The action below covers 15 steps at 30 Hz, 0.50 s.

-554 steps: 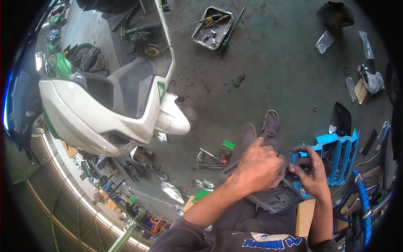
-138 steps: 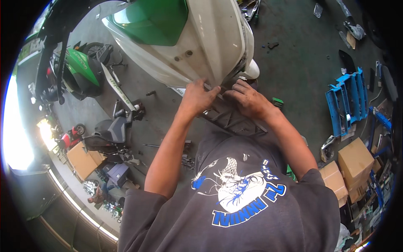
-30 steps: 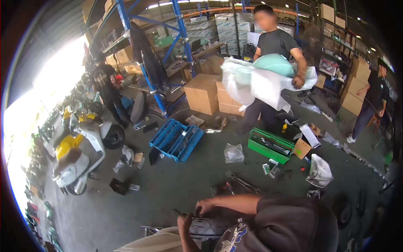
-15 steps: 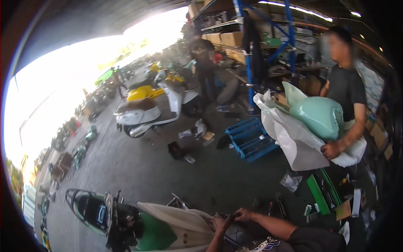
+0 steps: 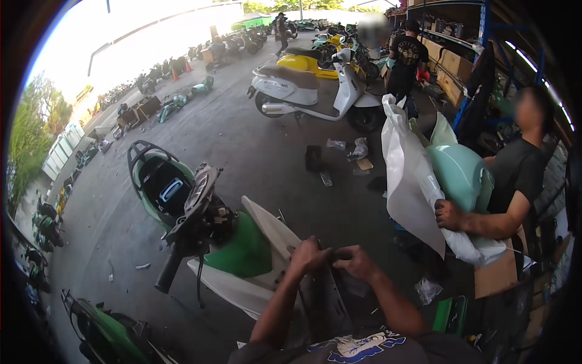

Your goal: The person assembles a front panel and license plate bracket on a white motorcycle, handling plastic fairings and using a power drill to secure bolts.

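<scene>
A partly stripped scooter stands before me, with a green and white front panel and a handlebar grip on its left. My left hand is closed at the right edge of the white panel, its fingers bent around something hidden. Close beside it, my right hand has thumb and fingers pinched together over a dark part below. What either hand grips is too small or covered to make out. Both forearms reach forward from the lower edge.
At the right a co-worker carries a mint-green body panel in white foam wrap. Nearby lie a green toolbox, cardboard and plastic bags. A white scooter stands farther off; another green one is at lower left.
My view has swung, so the scooter and both my hands show more fully. My hands stay close together at the panel. The co-worker still carries the mint-green body panel.
</scene>
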Each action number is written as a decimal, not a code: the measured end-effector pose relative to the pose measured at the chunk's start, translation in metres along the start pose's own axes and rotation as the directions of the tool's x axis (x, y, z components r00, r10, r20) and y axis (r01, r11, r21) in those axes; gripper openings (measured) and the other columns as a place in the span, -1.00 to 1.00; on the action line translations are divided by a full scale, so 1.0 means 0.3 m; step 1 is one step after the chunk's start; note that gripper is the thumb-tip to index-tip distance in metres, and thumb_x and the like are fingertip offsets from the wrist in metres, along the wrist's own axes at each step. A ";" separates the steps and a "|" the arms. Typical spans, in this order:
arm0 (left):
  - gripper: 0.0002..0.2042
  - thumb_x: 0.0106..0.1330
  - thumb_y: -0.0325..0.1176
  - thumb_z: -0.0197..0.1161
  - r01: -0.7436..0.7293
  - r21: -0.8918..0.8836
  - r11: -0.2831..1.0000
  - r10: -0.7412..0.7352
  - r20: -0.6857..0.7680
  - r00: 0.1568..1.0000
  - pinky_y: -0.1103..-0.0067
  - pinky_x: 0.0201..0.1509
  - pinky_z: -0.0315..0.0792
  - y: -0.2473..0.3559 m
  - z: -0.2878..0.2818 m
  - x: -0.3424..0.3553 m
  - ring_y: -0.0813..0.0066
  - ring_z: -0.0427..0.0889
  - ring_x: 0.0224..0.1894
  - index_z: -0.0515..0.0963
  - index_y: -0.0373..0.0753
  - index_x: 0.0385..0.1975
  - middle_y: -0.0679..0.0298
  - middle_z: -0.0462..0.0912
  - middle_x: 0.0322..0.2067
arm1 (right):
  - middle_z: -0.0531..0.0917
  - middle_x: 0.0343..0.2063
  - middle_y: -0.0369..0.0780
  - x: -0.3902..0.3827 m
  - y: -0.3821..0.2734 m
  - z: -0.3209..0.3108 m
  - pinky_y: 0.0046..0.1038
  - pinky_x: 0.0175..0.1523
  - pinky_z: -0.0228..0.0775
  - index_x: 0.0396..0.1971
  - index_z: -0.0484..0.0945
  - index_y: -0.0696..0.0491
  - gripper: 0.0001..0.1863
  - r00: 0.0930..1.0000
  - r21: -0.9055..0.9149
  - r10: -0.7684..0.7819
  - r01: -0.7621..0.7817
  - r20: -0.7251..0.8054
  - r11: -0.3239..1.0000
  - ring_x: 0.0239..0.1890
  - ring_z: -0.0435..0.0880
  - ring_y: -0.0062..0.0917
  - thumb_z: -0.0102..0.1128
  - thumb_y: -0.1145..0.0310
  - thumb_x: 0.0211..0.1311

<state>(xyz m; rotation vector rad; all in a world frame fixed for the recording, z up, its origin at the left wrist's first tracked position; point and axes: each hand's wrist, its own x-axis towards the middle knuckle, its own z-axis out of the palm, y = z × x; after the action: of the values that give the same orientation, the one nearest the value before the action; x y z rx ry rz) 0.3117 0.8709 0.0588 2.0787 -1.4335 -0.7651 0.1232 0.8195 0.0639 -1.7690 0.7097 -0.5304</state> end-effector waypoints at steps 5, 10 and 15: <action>-0.47 0.05 0.02 0.34 0.054 -0.057 0.997 -0.057 -0.046 0.997 0.22 -0.03 0.48 -0.048 -0.103 -0.152 -0.09 0.64 -0.04 0.55 -0.42 -0.25 -0.19 0.66 -0.23 | 0.73 -0.37 -0.25 0.004 -0.012 0.090 -0.50 -0.10 0.47 -0.15 0.68 0.13 -0.72 0.973 0.062 0.040 -0.056 0.229 0.997 -0.31 0.64 -0.60 0.29 0.41 0.11; -0.67 0.08 -0.10 0.37 -0.320 0.002 0.947 0.316 -0.171 0.933 0.27 -0.29 0.45 -0.107 -0.151 -0.274 0.07 0.64 -0.40 0.59 -0.29 -0.43 0.02 0.64 -0.48 | 0.72 -0.33 -0.24 -0.034 -0.116 0.164 -0.49 -0.05 0.43 -0.12 0.66 0.14 -0.71 0.946 -0.039 0.033 -0.021 0.323 0.999 -0.26 0.62 -0.62 0.29 0.40 0.15; -0.70 0.16 -0.16 0.33 -0.519 0.206 0.830 0.476 0.224 0.850 0.30 -0.31 0.46 -0.154 -0.260 -0.269 0.11 0.60 -0.46 0.60 -0.32 -0.55 0.07 0.60 -0.57 | 0.72 -0.31 -0.19 -0.074 -0.129 0.263 -0.45 0.00 0.44 -0.10 0.66 0.12 -0.69 0.945 -0.084 0.013 0.015 0.327 0.996 -0.23 0.65 -0.53 0.29 0.34 0.16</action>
<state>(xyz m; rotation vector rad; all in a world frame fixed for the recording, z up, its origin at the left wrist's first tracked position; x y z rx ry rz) 0.3729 0.9683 0.0971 1.7054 -2.1555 -0.5589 0.1672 0.8975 0.0776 -1.8792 0.5029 -0.1983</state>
